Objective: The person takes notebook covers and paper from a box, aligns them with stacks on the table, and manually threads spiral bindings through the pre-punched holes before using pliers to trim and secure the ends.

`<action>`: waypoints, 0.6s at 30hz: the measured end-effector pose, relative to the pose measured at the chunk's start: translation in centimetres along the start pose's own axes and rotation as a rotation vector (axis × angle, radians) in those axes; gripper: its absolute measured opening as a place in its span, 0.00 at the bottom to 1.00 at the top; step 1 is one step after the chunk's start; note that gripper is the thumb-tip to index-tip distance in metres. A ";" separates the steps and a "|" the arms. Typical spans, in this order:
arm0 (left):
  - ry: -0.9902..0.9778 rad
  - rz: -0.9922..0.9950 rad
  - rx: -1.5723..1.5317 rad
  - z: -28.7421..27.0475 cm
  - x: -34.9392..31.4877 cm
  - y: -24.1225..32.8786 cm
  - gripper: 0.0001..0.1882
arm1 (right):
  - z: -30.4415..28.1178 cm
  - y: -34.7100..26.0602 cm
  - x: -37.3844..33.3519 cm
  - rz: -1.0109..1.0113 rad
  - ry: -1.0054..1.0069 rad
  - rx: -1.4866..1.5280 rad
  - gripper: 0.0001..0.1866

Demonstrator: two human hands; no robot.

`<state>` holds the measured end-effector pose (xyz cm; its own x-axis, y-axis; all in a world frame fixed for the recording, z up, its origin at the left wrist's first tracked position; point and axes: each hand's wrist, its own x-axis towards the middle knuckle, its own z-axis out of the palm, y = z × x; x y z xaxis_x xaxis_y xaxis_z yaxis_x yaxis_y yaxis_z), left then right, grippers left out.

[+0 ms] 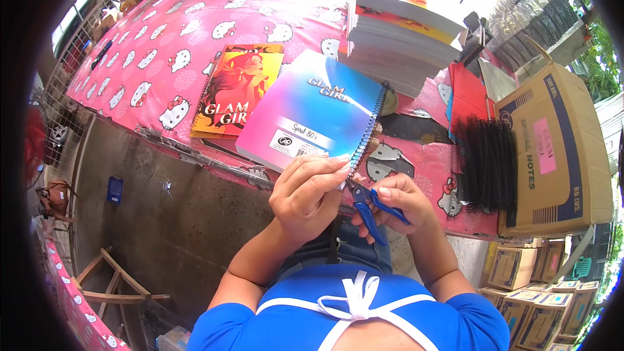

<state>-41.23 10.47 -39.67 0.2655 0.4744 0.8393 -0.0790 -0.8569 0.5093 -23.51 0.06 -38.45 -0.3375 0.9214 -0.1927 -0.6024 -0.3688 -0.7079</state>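
Observation:
A spiral notebook [305, 114] with a pink-to-blue cover lies at the table's near edge, its black coil [370, 127] along the right side. My left hand [305, 192] is closed at the notebook's near corner, by the coil's lower end; its fingers hide what they pinch. In my right hand [406, 201] are blue-handled pliers [372, 211], their handles spread apart and their jaws close to that coil end. Whether the jaws touch the wire I cannot tell. A yellow and red notebook [237, 88] lies left of it, partly covered.
A tall stack of paper blocks [400, 45] stands beyond the notebook. To the right are a bundle of black coils [484, 166] and a cardboard box [559, 149]. Several cartons [536, 305] are piled at lower right. A wooden frame [117, 279] stands on the floor at left.

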 end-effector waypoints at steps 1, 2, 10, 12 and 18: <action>-0.001 0.012 0.000 -0.1 -0.1 -0.3 0.15 | 0.6 0.5 -0.2 -0.032 0.070 -0.024 0.19; -0.003 0.031 0.004 -0.3 0.1 -0.6 0.15 | 1.2 0.9 -0.2 -0.068 0.133 -0.048 0.19; 0.770 0.003 0.126 -9.3 7.8 -7.5 0.10 | -5.4 1.3 -3.6 -0.443 0.903 -1.786 0.21; 0.832 0.232 0.166 -12.0 9.9 -8.0 0.10 | -6.0 1.5 -4.3 -0.406 0.895 -1.881 0.22; 0.486 0.379 0.317 -17.3 16.7 -9.2 0.08 | -4.2 -3.0 -3.6 -0.535 0.814 -1.627 0.19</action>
<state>-52.66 29.79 -27.09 -0.1915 0.1037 0.9760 0.2228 -0.9639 0.1461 -17.49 -1.65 -38.51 0.2971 0.8890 0.3483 0.8238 -0.0542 -0.5643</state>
